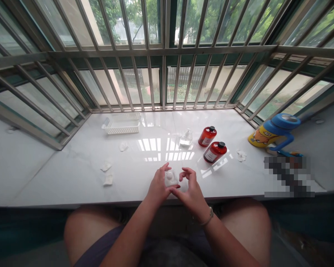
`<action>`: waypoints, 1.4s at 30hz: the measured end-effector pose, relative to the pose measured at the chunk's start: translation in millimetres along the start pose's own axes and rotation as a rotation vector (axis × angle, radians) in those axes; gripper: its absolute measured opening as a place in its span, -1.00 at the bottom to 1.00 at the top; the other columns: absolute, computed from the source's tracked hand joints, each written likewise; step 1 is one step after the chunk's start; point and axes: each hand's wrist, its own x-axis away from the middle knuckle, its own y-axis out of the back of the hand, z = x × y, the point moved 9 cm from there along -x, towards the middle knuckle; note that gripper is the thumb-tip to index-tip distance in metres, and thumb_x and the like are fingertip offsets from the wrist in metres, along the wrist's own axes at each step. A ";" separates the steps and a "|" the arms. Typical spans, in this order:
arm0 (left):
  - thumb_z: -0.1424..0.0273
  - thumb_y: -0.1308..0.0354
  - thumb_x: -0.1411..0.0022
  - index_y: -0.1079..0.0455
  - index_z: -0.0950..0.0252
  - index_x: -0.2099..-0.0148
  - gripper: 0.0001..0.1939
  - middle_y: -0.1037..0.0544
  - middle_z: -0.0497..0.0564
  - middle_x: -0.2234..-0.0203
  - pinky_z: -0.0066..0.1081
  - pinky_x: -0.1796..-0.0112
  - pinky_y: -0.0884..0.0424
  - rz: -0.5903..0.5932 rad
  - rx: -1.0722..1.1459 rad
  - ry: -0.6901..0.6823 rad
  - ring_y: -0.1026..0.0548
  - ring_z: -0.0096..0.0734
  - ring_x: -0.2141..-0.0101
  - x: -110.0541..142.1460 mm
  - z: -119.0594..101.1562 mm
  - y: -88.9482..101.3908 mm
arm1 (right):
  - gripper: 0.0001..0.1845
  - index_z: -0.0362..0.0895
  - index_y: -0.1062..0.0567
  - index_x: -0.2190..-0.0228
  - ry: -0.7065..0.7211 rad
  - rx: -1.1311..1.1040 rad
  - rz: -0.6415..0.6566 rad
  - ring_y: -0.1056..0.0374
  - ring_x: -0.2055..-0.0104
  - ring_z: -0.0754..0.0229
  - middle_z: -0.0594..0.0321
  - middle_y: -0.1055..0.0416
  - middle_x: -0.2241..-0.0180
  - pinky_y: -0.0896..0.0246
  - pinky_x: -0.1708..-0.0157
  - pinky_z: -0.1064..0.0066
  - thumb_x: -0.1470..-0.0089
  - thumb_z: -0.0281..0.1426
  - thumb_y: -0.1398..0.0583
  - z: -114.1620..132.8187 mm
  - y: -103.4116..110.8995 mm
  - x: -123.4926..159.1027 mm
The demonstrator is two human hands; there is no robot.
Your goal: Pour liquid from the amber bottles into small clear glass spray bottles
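My left hand (159,185) is closed around a small clear container (171,178) with something white inside, held just above the near edge of the white marble sill (72,178). My right hand (190,189) meets it from the right, its thumb against the container and its fingers curled above. A watch sits on my right wrist. Past the hands stand a small clear bottle (186,137) and two amber bottles with black caps (207,136) (215,152), both tilted.
A white slotted basket (122,124) lies at the back left. Several crumpled white pads are scattered about, two at the left (106,166) (108,180) and one at the right (241,155). A yellow and blue jug (275,131) lies on its side at far right. Window bars close off the back.
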 end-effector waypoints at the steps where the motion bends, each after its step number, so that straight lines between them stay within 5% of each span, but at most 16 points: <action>1: 0.40 -0.62 -0.04 -0.10 0.02 -0.48 0.09 -0.51 0.10 -0.20 0.13 -0.23 -0.47 -0.001 0.008 0.002 -0.54 0.00 -0.18 0.0 0.0 0.2 | -0.12 -0.01 -0.18 -0.22 -0.004 0.015 -0.051 -0.46 -0.15 -0.11 0.11 -0.44 0.02 -0.34 -0.27 -0.13 -0.08 -0.03 -0.48 -3.2 4.5 1.7; 3: 0.40 -0.61 -0.05 -0.10 0.00 -0.49 0.09 -0.51 0.10 -0.20 0.14 -0.22 -0.48 -0.001 0.024 0.003 -0.54 0.00 -0.17 0.1 0.2 0.4 | -0.12 0.00 -0.18 -0.19 0.008 0.018 -0.077 -0.46 -0.13 -0.10 0.11 -0.43 0.01 -0.34 -0.27 -0.12 -0.06 -0.03 -0.49 -4.5 6.6 3.8; 8: 0.41 -0.60 -0.06 -0.08 -0.04 -0.50 0.10 -0.51 0.09 -0.18 0.15 -0.24 -0.45 -0.002 0.040 0.012 -0.53 0.01 -0.21 -0.2 3.0 -0.2 | 0.07 0.05 0.01 -0.37 0.070 -0.041 0.104 -0.18 -0.47 -0.19 -0.06 -0.35 -0.30 -0.14 -0.43 -0.20 -0.11 -0.09 -0.49 7.5 -12.1 4.5; 14: 0.42 -0.61 -0.02 -0.01 -0.04 -0.52 0.18 -0.52 0.09 -0.19 0.13 -0.24 -0.45 -0.013 0.063 0.038 -0.54 0.01 -0.20 0.4 6.1 -1.0 | -0.18 0.02 -0.17 -0.19 0.039 0.018 -0.048 -0.44 -0.18 -0.12 0.05 -0.41 -0.04 -0.38 -0.25 -0.10 -0.12 -0.05 -0.46 2.9 -2.0 4.1; 19: 0.39 -0.61 -0.03 0.19 -0.05 -0.58 0.32 -0.52 0.09 -0.20 0.14 -0.26 -0.40 -0.012 0.085 0.036 -0.52 0.02 -0.23 0.7 6.8 -1.4 | 0.00 0.05 -0.01 -0.35 0.065 -0.030 0.084 -0.21 -0.44 -0.15 -0.05 -0.35 -0.28 -0.17 -0.41 -0.15 -0.14 -0.10 -0.45 8.0 -14.3 4.6; 24: 0.40 -0.61 -0.02 0.23 -0.07 -0.59 0.35 -0.53 0.08 -0.20 0.15 -0.25 -0.41 -0.026 0.078 0.025 -0.53 0.00 -0.21 0.8 7.5 -1.7 | -0.18 0.01 -0.16 -0.19 0.011 0.023 -0.045 -0.41 -0.21 -0.13 0.03 -0.40 -0.07 -0.35 -0.27 -0.11 -0.11 -0.10 -0.46 0.7 -4.0 6.4; 30: 0.36 -0.60 -0.04 0.21 -0.02 -0.59 0.32 -0.53 0.09 -0.19 0.12 -0.26 -0.40 -0.025 0.082 0.002 -0.54 0.01 -0.21 0.2 6.9 -1.8 | -0.05 0.01 0.02 -0.36 0.050 -0.054 0.110 -0.18 -0.47 -0.15 -0.11 -0.31 -0.33 -0.12 -0.45 -0.17 -0.19 -0.23 -0.41 8.7 -19.7 5.1; 35: 0.30 -0.57 -0.08 0.20 0.02 -0.59 0.28 -0.54 0.10 -0.19 0.05 -0.22 -0.45 -0.035 0.089 0.013 -0.56 -0.04 -0.17 0.3 7.1 -1.2 | -0.26 -0.03 -0.13 -0.24 0.039 -0.037 -0.010 -0.41 -0.26 -0.10 -0.03 -0.42 -0.14 -0.28 -0.34 -0.14 -0.21 -0.22 -0.37 8.7 -10.6 0.8; 42: 0.23 -0.51 -0.14 0.16 0.11 -0.59 0.19 -0.53 0.15 -0.21 0.03 -0.23 -0.44 -0.037 0.070 0.042 -0.53 0.01 -0.21 -0.1 3.7 0.7 | -0.32 0.01 -0.06 -0.33 0.069 -0.051 0.039 -0.23 -0.46 -0.07 -0.06 -0.43 -0.29 -0.34 -0.33 -0.09 -0.34 -0.31 -0.25 20.9 -21.6 -10.3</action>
